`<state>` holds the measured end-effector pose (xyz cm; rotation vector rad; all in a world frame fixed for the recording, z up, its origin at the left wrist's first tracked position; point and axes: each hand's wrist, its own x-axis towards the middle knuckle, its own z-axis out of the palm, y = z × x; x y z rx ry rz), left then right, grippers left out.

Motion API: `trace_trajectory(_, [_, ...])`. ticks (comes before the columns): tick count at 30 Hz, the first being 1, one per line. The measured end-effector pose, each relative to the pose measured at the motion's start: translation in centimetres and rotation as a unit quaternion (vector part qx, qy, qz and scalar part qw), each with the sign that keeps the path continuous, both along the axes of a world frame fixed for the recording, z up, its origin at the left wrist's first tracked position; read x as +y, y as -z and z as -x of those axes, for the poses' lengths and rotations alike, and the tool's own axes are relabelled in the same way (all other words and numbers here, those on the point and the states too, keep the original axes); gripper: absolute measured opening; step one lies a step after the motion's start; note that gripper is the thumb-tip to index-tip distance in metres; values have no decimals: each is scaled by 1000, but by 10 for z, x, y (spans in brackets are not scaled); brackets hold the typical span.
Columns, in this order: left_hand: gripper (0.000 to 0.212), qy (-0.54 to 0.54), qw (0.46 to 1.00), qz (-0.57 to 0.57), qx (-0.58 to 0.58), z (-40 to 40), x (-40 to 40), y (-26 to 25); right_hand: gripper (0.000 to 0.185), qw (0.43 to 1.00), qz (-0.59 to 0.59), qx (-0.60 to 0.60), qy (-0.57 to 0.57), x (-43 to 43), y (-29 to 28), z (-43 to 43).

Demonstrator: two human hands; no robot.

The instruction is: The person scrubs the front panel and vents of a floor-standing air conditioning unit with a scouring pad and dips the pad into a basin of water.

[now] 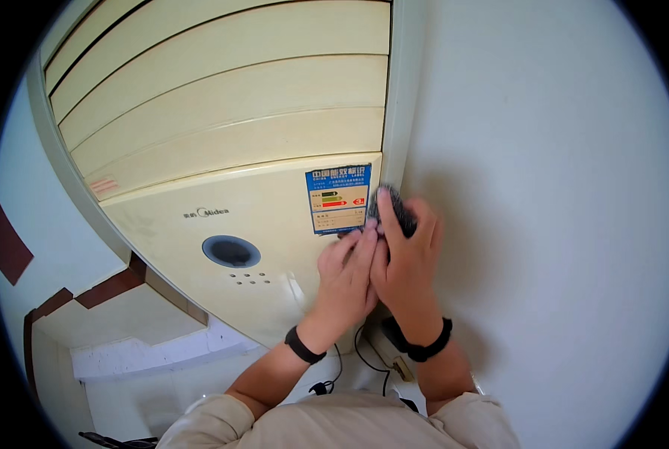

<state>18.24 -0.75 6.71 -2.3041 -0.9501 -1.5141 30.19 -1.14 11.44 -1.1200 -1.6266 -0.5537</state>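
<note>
A cream Midea floor-standing air conditioner (228,314) stands before me. Its front bears a blue and yellow energy label (339,199), with a dark oval display (231,251) and several small buttons to the left. At the label's lower right, my right hand (410,252) is closed around a dark, fuzzy object (400,216), perhaps a brush or a pad; its exact kind cannot be told. My left hand (348,266) touches the right one just below the label, fingertips together; whether it pinches anything is hidden. Both wrists wear black bands.
A white wall (536,168) rises close on the right. Black cables (362,348) hang below my hands, near a yellowish block (403,370) on the floor. Brown-edged tiling (110,289) lies at the left, beyond the unit's curved side.
</note>
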Motion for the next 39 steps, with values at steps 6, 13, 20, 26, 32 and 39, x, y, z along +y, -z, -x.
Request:
trace_trajectory(6, [70, 71, 996, -8, -48, -7, 2, 6, 47, 998, 7, 14, -62, -2, -1, -3])
trace_trajectory(13, [80, 20, 1000, -18, -12, -15, 2, -18, 41, 988, -21, 73, -135, 16, -23, -17])
trace_trajectory(20, [68, -112, 992, -61, 12, -25, -2, -34, 25, 975, -105, 164, -108, 25, -60, -2])
trace_trajectory(26, [68, -131, 989, -57, 31, -27, -2, -20, 22, 984, -128, 81, -94, 25, -49, -10])
trace_trajectory(32, [61, -112, 993, -45, -13, -30, -2, -50, 22, 976, -167, 83, -109, 30, -69, -9])
trace_trajectory(39, [64, -51, 998, 47, -4, -21, -7, -28, 19, 981, -124, 78, -124, 27, -49, -7])
